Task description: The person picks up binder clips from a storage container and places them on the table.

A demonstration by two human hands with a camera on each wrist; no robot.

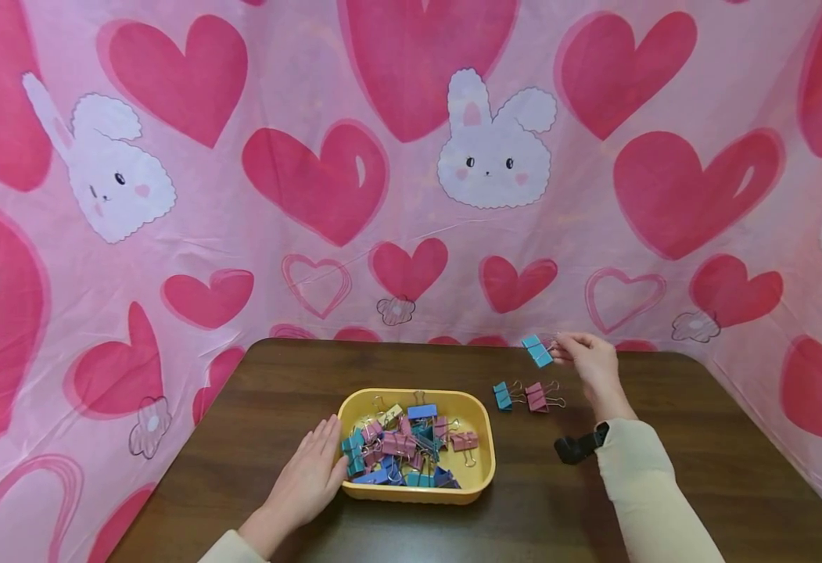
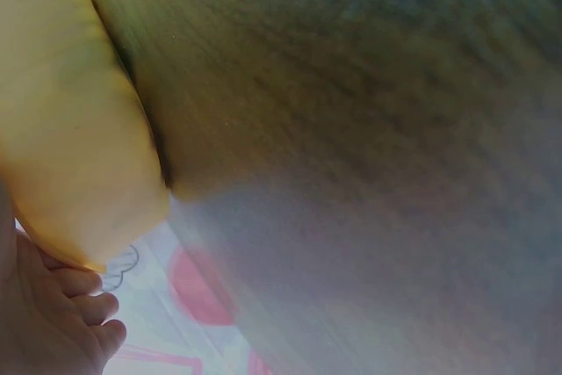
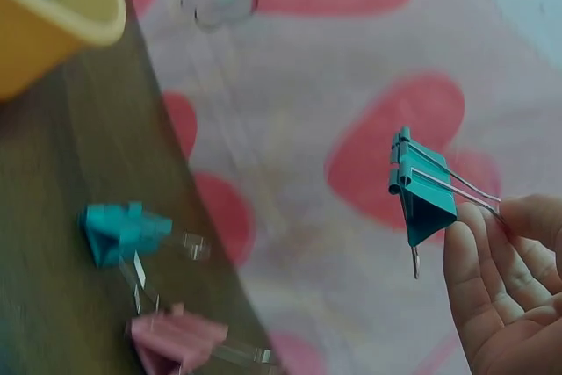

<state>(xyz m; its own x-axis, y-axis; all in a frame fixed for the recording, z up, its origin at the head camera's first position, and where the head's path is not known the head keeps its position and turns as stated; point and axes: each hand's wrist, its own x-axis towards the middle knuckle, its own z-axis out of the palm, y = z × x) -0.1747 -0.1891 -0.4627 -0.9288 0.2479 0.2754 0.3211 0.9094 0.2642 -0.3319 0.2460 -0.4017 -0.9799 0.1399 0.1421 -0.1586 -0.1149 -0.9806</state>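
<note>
A teal binder clip [image 3: 428, 186] is pinched by its wire handle between the thumb and fingers of my right hand [image 1: 589, 371], held up over the back right of the table. Below it on the table lie another teal binder clip [image 1: 503, 396] and a pink binder clip [image 1: 537, 397], side by side. My left hand [image 1: 310, 472] rests its straight fingers against the left wall of a yellow basket [image 1: 484, 475]. Inside the basket is a heap of binder clips [image 1: 400, 445] in pink, teal, blue and yellow.
The brown wooden table [image 1: 523, 508] ends at a pink cloth backdrop [image 1: 411, 211] printed with hearts and rabbits. A black strap with a camera [image 1: 576, 447] sits on the right wrist, hanging over the tabletop.
</note>
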